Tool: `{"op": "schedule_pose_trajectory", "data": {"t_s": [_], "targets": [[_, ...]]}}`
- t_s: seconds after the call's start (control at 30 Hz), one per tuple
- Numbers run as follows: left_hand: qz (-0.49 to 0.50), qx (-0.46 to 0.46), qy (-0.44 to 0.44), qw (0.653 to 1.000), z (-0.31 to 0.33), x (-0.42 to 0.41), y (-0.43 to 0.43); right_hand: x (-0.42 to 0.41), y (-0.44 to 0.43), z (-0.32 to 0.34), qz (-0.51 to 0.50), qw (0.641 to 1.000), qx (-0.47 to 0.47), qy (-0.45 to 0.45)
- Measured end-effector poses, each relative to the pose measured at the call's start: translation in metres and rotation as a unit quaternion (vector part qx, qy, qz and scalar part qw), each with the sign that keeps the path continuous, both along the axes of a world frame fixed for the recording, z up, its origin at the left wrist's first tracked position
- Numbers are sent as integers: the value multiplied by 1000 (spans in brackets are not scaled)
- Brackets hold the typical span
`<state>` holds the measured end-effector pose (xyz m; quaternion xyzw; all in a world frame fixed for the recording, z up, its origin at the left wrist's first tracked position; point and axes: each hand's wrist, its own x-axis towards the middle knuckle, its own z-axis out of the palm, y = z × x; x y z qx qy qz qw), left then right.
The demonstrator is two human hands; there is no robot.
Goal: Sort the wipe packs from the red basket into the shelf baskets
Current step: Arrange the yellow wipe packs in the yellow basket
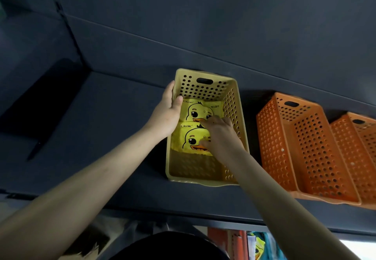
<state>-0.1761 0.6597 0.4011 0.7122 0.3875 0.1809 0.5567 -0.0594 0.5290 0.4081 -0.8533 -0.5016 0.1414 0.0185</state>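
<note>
A yellow perforated basket [234, 105] stands on the dark shelf [114, 121]. Inside lie two yellow wipe packs with a duck print, the far pack [200, 110] and the near pack [190, 139], one behind the other. My left hand [168, 111] grips the basket's left rim, thumb inside. My right hand [220, 135] is inside the basket, fingers spread and resting on both packs; whether it grips either pack cannot be made out. The red basket shows only partly at the bottom edge [234, 241].
Two orange perforated baskets, one [284, 149] beside the yellow basket and another [358, 153] at the right edge, stand on the same shelf. The shelf back wall rises behind them. More duck-print packs [259, 247] show below the shelf's front edge.
</note>
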Motion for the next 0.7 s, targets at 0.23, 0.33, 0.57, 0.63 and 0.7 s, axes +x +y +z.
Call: {"op": "schedule_pose_trajectory", "data": {"t_s": [0.23,0.33,0.57,0.63,0.7], "targets": [[7,-3,-7,1000,1,7,-4,14,9,-11,-47,984,-2,173],[5,-10,-15,1000,0,6,-3,14,13,-16,-44,984,-13,173],[8,-38,-57,998,-5,9,-3,17,15,-14,-46,982,-27,181],[-3,-45,-48,998,-5,8,1,16,13,-9,-53,982,-9,181],[-36,-35,-17,999,0,6,4,15,10,3,-79,980,36,181]]}}
